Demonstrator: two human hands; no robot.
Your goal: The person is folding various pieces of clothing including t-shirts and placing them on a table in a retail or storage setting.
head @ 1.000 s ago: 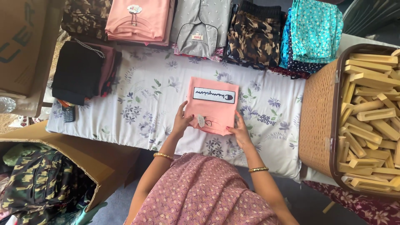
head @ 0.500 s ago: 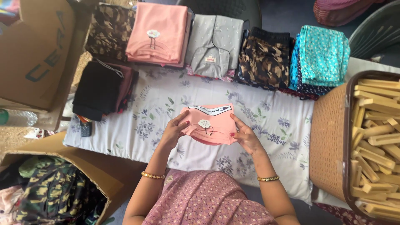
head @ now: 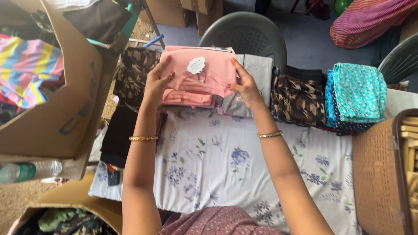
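Note:
A folded pink garment with a white paper tag is held flat between both hands, just above a stack of pink folded clothes at the far side of the table. My left hand grips its left edge and my right hand grips its right edge. Both wrists wear gold bangles. The garment hides most of the pink stack beneath it.
Folded piles line the far edge of the floral-sheeted table: camouflage, grey, brown-patterned, teal, black at left. Cardboard boxes stand left, a wicker basket right, grey chairs behind.
Both hands lifted the folded pink garment from the middle of the table and carried it forward over the pink stack at the far edge.

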